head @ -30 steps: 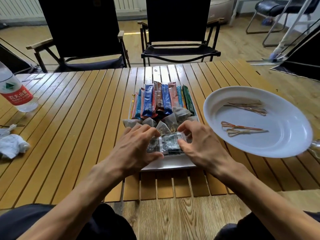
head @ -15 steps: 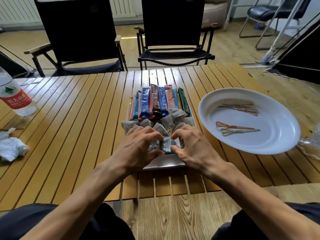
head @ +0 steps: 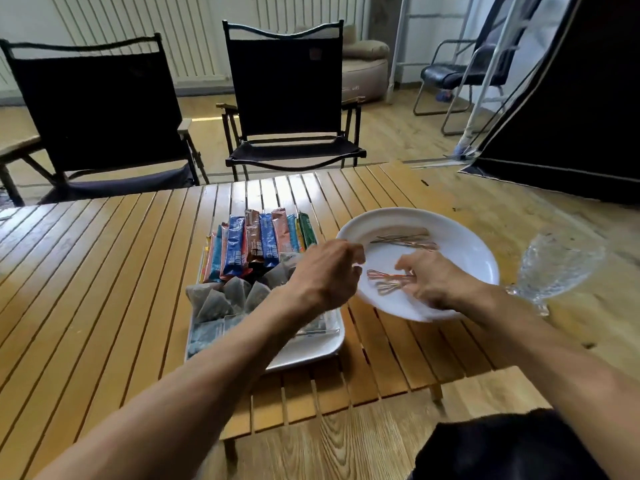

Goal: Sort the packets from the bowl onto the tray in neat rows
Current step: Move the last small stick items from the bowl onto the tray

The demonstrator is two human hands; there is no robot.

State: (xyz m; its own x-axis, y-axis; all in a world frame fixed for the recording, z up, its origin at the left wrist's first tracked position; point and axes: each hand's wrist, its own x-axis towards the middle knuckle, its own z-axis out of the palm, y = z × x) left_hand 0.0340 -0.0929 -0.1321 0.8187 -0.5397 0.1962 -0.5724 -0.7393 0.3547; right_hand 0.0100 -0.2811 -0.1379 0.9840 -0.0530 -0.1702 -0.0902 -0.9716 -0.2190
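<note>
Room: pale wood floor, ribbed white wall at the far side, two black folding chairs [head: 287, 81] standing just beyond a slatted wooden table [head: 104, 271]. A dark fabric panel [head: 571, 116] leans at the far right.

Tray [head: 311, 348]: white, rectangular, centre of the table. Holds the packets in three rows.
- Far row: long stick packets [head: 259, 244] in blue, brown, pink and green, side by side.
- Middle row: grey pyramid tea bags [head: 221, 299].
- Near row: flat clear packets [head: 207, 336], partly hidden by the left forearm.

Bowl [head: 460, 244]: white, shallow, just right of the tray. No packets show in it. It holds thin copper-coloured wire loops, one pair [head: 405, 239] toward the far side, one pair [head: 384, 282] toward the near side.

Glass [head: 557, 268]: clear, patterned, right of the bowl, blurred.

Left hand [head: 325, 275]: above the bowl's left rim, back to the camera, fingers curled. Palm hidden, so whether it grips anything cannot be told.

Right hand [head: 436, 282]: inside the bowl, fingers reaching to the near wire loops. Blurred, so contact or grip cannot be told.
</note>
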